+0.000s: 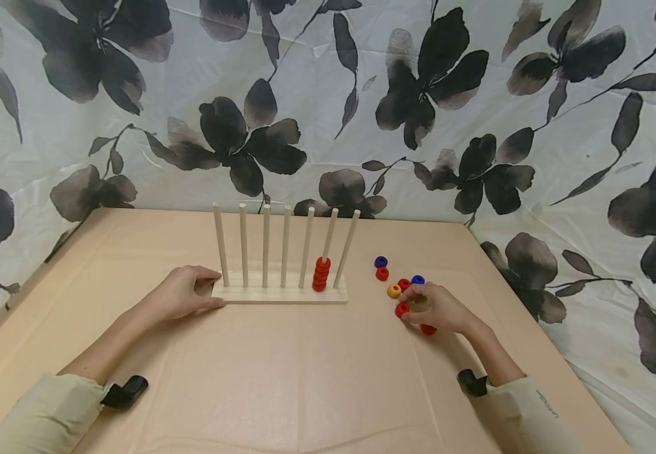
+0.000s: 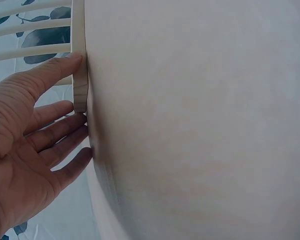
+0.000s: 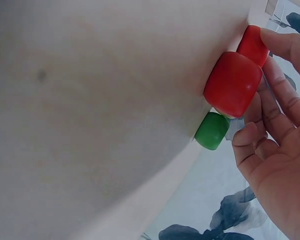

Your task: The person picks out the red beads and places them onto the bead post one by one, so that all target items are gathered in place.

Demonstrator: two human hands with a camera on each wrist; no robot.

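Note:
A wooden peg stand [image 1: 277, 296] has several upright pegs in a row on a flat base. Several red beads [image 1: 320, 275] are stacked on the second peg from the right. My left hand [image 1: 183, 293] holds the base's left end, the thumb on one side and fingers at the other. Between thumb and index finger, my right hand [image 1: 438, 308] pinches a red bead [image 3: 252, 45] on the table. Nearer the right wrist camera sits another red bead [image 3: 232, 84], and a green bead [image 3: 212, 131] is beside it. In the head view the right hand mostly covers the green one.
Loose beads lie right of the stand: a blue bead [image 1: 381, 261], a red bead [image 1: 382, 273], a yellow bead [image 1: 394, 291], another red bead [image 1: 404, 284] and another blue bead [image 1: 417, 280]. A flowered cloth [image 1: 328, 75] hangs behind the table [image 1: 282, 378].

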